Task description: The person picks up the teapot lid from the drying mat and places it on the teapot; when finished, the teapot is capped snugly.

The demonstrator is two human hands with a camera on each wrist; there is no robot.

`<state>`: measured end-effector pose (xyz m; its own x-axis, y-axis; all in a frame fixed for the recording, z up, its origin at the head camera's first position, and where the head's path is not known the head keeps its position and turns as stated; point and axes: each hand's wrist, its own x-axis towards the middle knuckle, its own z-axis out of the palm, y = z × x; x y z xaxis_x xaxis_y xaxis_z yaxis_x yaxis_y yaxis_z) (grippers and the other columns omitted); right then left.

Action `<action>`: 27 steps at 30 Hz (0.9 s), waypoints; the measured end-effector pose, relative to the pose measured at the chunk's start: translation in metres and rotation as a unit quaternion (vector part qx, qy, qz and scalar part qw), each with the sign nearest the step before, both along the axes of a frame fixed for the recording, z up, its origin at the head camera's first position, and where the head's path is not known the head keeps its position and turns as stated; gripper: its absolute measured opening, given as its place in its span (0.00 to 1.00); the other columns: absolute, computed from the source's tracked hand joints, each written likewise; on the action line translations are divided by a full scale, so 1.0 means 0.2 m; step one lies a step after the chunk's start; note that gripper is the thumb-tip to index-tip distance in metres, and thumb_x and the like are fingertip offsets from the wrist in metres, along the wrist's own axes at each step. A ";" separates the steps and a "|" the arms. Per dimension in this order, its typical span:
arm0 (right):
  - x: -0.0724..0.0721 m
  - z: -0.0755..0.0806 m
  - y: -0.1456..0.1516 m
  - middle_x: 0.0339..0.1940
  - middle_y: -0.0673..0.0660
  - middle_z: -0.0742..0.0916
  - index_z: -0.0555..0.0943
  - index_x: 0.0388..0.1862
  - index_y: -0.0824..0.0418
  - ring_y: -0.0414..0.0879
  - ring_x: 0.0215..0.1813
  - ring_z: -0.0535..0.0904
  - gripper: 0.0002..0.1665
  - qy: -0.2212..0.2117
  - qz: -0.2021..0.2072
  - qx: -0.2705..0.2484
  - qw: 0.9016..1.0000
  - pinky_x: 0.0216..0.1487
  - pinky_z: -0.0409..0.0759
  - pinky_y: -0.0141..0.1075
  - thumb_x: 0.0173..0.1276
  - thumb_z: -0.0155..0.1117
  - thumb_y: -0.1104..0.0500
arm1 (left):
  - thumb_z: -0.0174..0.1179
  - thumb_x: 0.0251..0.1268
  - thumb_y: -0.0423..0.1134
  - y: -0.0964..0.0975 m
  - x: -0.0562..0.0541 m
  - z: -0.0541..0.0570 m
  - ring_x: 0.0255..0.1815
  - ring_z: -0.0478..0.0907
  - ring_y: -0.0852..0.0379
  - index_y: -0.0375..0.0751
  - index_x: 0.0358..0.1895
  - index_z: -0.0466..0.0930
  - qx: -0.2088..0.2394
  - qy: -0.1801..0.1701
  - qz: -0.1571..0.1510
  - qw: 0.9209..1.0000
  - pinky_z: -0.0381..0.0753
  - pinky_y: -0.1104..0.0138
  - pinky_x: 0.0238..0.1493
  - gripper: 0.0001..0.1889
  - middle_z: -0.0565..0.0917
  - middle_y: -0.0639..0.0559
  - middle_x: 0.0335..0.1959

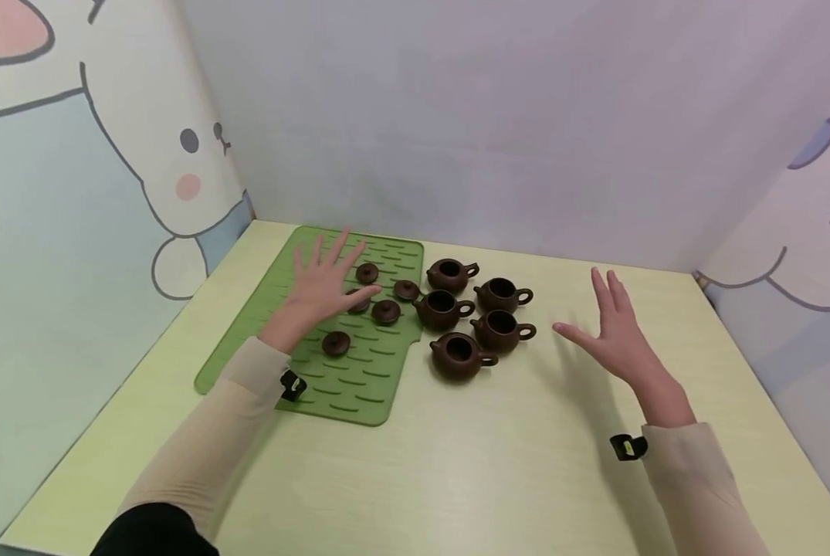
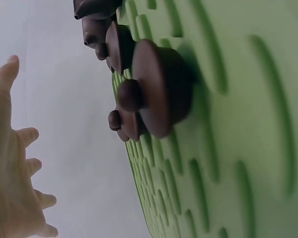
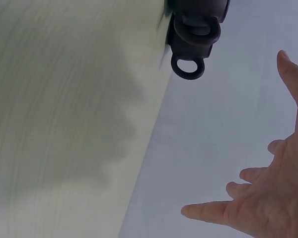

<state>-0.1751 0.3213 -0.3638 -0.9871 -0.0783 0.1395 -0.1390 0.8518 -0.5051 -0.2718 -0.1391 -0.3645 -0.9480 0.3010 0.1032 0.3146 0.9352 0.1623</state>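
Observation:
My left hand [image 1: 320,289] is spread above a green ridged mat [image 1: 248,340], holding nothing. Several dark brown teapot lids lie on the mat beneath and beside it, among them a front lid [image 1: 336,344] and a right-hand lid [image 1: 406,290]; one is partly hidden by the thumb. Right of these stand several lidless brown teapots, such as the nearest teapot [image 1: 459,357] and the farthest teapot [image 1: 449,275], handles pointing right. My right hand [image 1: 616,340] hovers with fingers spread over the table, right of the teapots. In the left wrist view a lid [image 2: 156,89] rests knob outward.
The pale wooden table [image 1: 498,479] ends against a plain light wall [image 1: 491,123] at the back. Side panels with cartoon figures [image 1: 143,154] border it left and right. The middle-left teapot [image 1: 441,310] stands at the mat's right edge.

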 end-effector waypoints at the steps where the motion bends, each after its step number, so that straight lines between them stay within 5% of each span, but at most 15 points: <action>1: 0.00 0.00 -0.01 0.83 0.64 0.37 0.31 0.83 0.50 0.68 0.82 0.35 0.65 -0.003 0.003 -0.001 1.000 0.69 0.51 0.75 0.66 0.66 0.38 | 0.46 0.64 0.76 -0.01 0.01 -0.01 0.82 0.30 0.33 0.62 0.82 0.41 0.001 -0.001 -0.002 1.000 0.29 0.30 0.74 0.48 0.33 0.53 0.84; 16: 0.06 -0.02 -0.11 0.84 0.65 0.48 0.38 0.84 0.50 0.70 0.80 0.50 0.60 -0.022 0.031 -0.018 0.999 0.69 0.57 0.72 0.68 0.66 0.40 | 0.55 0.65 0.68 -0.07 0.10 -0.04 0.82 0.37 0.30 0.54 0.81 0.48 -0.003 -0.033 -0.028 0.999 0.35 0.31 0.76 0.47 0.39 0.46 0.84; 27: 0.09 -0.03 -0.17 0.78 0.69 0.61 0.55 0.80 0.60 0.68 0.71 0.69 0.49 -0.036 0.054 -0.072 0.995 0.64 0.73 0.65 0.70 0.66 0.45 | 0.59 0.64 0.65 -0.11 0.15 -0.07 0.80 0.47 0.30 0.46 0.78 0.59 0.013 -0.046 -0.057 0.997 0.55 0.34 0.74 0.44 0.47 0.42 0.83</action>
